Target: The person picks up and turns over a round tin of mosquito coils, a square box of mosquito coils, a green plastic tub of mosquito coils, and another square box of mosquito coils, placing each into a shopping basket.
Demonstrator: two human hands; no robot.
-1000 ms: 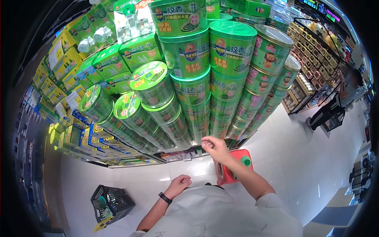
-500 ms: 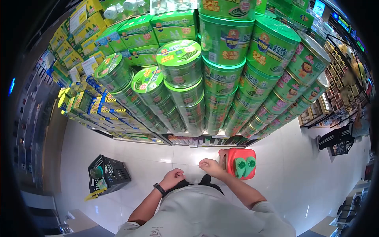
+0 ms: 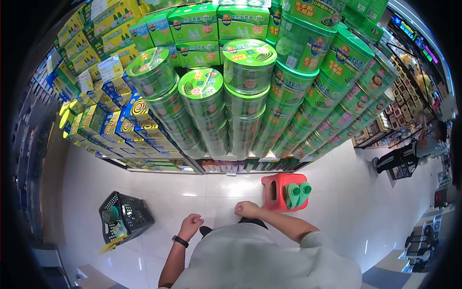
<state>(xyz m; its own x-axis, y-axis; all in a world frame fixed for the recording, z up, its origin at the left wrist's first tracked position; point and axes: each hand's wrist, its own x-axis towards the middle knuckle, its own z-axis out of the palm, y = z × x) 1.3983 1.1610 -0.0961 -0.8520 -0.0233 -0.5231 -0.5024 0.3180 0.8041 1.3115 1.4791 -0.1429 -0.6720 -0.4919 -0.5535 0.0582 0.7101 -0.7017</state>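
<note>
My left hand (image 3: 192,224), with a dark watch on its wrist, hangs over the floor with its fingers curled; whether they hold anything is too small to tell. My right hand (image 3: 246,209) is also curled, just left of a red stool (image 3: 274,191), and its inner side is hidden. Two green bottles (image 3: 299,193) stand on the stool. Ahead rise stacks of green round tubs (image 3: 247,72), topped by lids with coil pictures. Neither hand touches the tubs.
A black basket (image 3: 137,215) with a yellow handle and a green item inside stands on the floor at left. Yellow and blue boxes (image 3: 137,115) fill the shelf's left part. A person (image 3: 409,151) with a dark basket is at the far right, beside other shelves.
The view has shifted, with the tubs moving rightward and the basket slightly left. My left hand has moved left and away from my body; my right hand sits slightly lower in view.
</note>
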